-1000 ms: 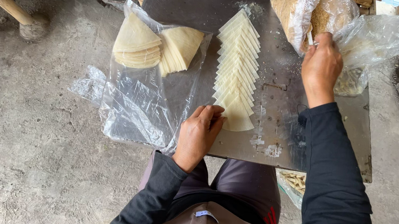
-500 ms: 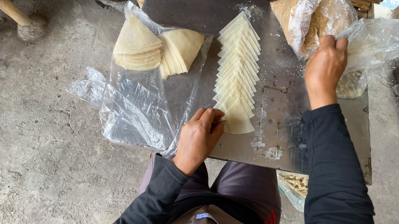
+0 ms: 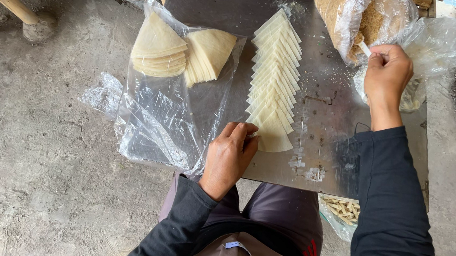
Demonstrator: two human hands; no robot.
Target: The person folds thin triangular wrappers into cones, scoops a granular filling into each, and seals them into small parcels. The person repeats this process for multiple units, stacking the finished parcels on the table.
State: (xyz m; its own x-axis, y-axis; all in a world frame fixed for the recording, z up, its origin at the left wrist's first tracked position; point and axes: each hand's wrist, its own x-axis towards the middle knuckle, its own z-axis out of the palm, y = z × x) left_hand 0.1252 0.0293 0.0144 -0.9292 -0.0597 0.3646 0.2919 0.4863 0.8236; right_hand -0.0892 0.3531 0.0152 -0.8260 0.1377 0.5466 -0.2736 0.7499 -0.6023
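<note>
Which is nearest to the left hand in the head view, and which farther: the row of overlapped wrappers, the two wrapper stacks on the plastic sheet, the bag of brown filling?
Measured from the left hand:
1. Row of overlapped wrappers, its near end touching the fingertips, just right.
2. Wrapper stacks on the clear plastic sheet, ahead and left.
3. Bag of brown filling, far right corner, by the right hand.

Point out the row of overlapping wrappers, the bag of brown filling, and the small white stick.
row of wrappers (image 3: 274, 76), head view, middle of the fanned row.
bag of filling (image 3: 364, 18), head view, its plastic side.
white stick (image 3: 364, 48), head view, its shaft.
</note>
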